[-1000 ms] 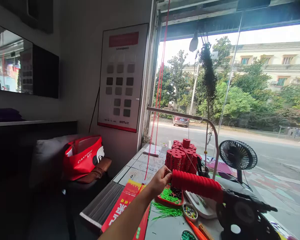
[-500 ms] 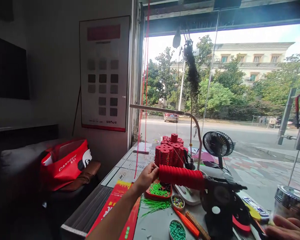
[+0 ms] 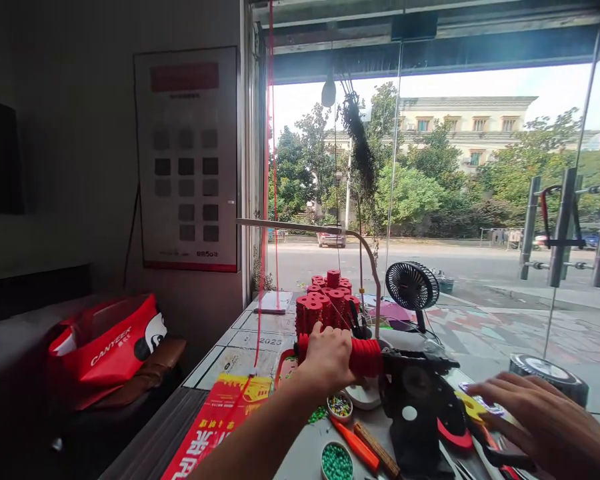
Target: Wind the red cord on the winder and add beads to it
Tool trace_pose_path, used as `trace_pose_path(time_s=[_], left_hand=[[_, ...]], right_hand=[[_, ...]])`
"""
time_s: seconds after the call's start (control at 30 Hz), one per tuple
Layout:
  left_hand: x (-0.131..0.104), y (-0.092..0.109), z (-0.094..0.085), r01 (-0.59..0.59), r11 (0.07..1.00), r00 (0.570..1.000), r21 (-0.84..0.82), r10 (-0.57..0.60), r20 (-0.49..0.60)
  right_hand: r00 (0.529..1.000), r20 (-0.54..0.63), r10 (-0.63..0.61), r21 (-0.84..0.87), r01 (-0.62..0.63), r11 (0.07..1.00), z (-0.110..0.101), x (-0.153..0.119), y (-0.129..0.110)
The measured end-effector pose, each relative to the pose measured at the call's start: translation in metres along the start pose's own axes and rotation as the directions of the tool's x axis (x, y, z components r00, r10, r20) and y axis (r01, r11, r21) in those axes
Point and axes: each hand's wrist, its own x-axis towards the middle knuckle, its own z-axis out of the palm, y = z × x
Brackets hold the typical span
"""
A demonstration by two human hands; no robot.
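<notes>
A thick red roll (image 3: pixel 367 358) lies sideways on a black winding device (image 3: pixel 420 407). My left hand (image 3: pixel 329 357) is wrapped over the roll's left half, its fingers bent around it. My right hand (image 3: pixel 535 410) is at the lower right, palm down with fingers spread, just above the tools and the device's dark handle (image 3: pixel 510 459); nothing shows in it. Behind my left hand stand several stacked red spools (image 3: pixel 325 300). Below the roll are a bowl of green beads (image 3: pixel 337 461), a bowl of mixed beads (image 3: pixel 339 405) and an orange-handled tool (image 3: pixel 355 445).
A lamp with a bent arm (image 3: pixel 373 267) reaches over the table (image 3: pixel 275 337). Behind the device stands a black fan (image 3: pixel 413 287), and a round tin (image 3: pixel 547 377) is at the right. A red packet (image 3: pixel 215 420) lies front left. Red threads (image 3: pixel 263 280) hang by the window.
My left hand has moved right, from the roll's left end to a grasp over it. My right hand has come further into view, raised and spread. The view has shifted right.
</notes>
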Motion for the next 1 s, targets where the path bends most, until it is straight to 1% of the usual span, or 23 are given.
trace_pose_path(time_s=[0.03, 0.1, 0.17, 0.2, 0.27, 0.33, 0.4, 0.6, 0.7, 0.77, 0.87, 0.93, 1.0], left_hand=[[0.004, -0.001, -0.001, 0.004, 1.0, 1.0, 0.016, -0.004, 0.03], [0.008, -0.003, -0.002, 0.008, 0.999, 0.998, 0.038, -0.011, 0.066], [0.008, -0.005, -0.004, 0.014, 0.999, 0.997, 0.053, -0.018, 0.077], [0.008, -0.005, -0.004, 0.018, 0.998, 0.997, 0.058, -0.022, 0.079], [0.007, -0.005, -0.003, 0.023, 0.998, 0.997, 0.065, -0.029, 0.078], [0.007, -0.005, -0.001, 0.028, 0.998, 0.997, 0.063, -0.032, 0.077], [0.008, -0.006, 0.0, 0.031, 0.998, 0.997, 0.056, -0.035, 0.069], [0.008, -0.006, -0.002, 0.028, 0.999, 0.999, 0.04, -0.03, 0.042], [0.003, 0.002, 0.001, -0.031, 0.998, 0.999, 0.055, 0.032, -0.029], [-0.001, 0.01, 0.007, -0.073, 0.995, 0.993, 0.071, 0.079, -0.086], [-0.006, 0.019, 0.019, -0.068, 0.994, 0.986, 0.085, 0.08, -0.147], [-0.005, 0.019, 0.023, -0.062, 0.994, 0.983, 0.085, 0.076, -0.168], [-0.003, 0.015, 0.022, -0.097, 0.992, 0.981, 0.078, 0.109, -0.159]], right_hand=[[0.999, 0.053, 0.002, 0.001, -0.002, 1.0, -0.004, 0.014, -0.016], [0.991, 0.13, -0.038, 0.039, 0.033, 0.999, -0.007, 0.042, -0.051], [0.987, 0.15, -0.066, 0.053, 0.058, 0.997, -0.003, 0.067, -0.08], [0.986, 0.152, -0.073, 0.058, 0.065, 0.996, 0.001, 0.077, -0.09], [0.986, 0.147, -0.081, 0.066, 0.072, 0.995, 0.009, 0.089, -0.1], [0.986, 0.141, -0.089, 0.074, 0.079, 0.994, 0.016, 0.093, -0.1], [0.985, 0.138, -0.099, 0.082, 0.089, 0.993, 0.018, 0.093, -0.097], [0.977, 0.147, -0.152, 0.125, 0.134, 0.983, 0.013, 0.098, -0.094], [0.967, 0.172, -0.187, 0.161, 0.16, 0.974, 0.014, 0.101, -0.089], [0.96, 0.189, -0.205, 0.176, 0.172, 0.969, 0.015, 0.101, -0.085], [0.966, 0.182, -0.186, 0.167, 0.156, 0.974, 0.016, 0.1, -0.08], [0.968, 0.179, -0.175, 0.164, 0.146, 0.975, 0.016, 0.101, -0.077], [0.959, 0.203, -0.199, 0.186, 0.162, 0.969, 0.015, 0.104, -0.073]])
